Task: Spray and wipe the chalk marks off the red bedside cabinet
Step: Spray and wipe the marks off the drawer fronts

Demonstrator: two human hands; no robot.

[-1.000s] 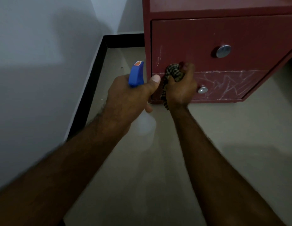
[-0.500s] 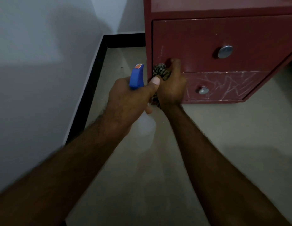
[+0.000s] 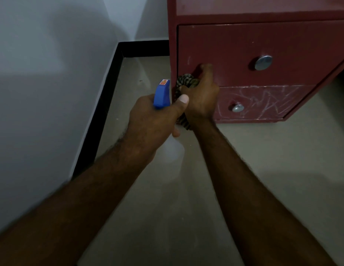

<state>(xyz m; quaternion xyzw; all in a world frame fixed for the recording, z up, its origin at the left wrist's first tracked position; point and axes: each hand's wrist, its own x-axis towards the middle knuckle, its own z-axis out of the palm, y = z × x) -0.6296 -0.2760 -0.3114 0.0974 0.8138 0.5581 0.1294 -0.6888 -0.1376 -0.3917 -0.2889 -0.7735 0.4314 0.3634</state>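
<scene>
Left hand (image 3: pixel 154 120): fingers clamped round the neck of the spray bottle (image 3: pixel 162 94), whose blue head sits just beside the cabinet's left edge. Right hand (image 3: pixel 201 100): fingers curled round the patterned cloth (image 3: pixel 186 82), pressing it against the lower left corner of the upper drawer of the red bedside cabinet (image 3: pixel 234 45), which stands on the floor (image 3: pixel 282 169). Chalk marks (image 3: pixel 267 101) cover the lower drawer front around its metal knob (image 3: pixel 237 107).

So there were two hands (image 3: pixel 154 120) (image 3: pixel 202 98), one spray bottle (image 3: pixel 161 95), one striped cloth (image 3: pixel 184 82), one red cabinet (image 3: pixel 263 8), two drawers (image 3: pixel 225 47) (image 3: pixel 263 104), two metal knobs (image 3: pixel 263 62) (image 3: pixel 237 107).
</scene>
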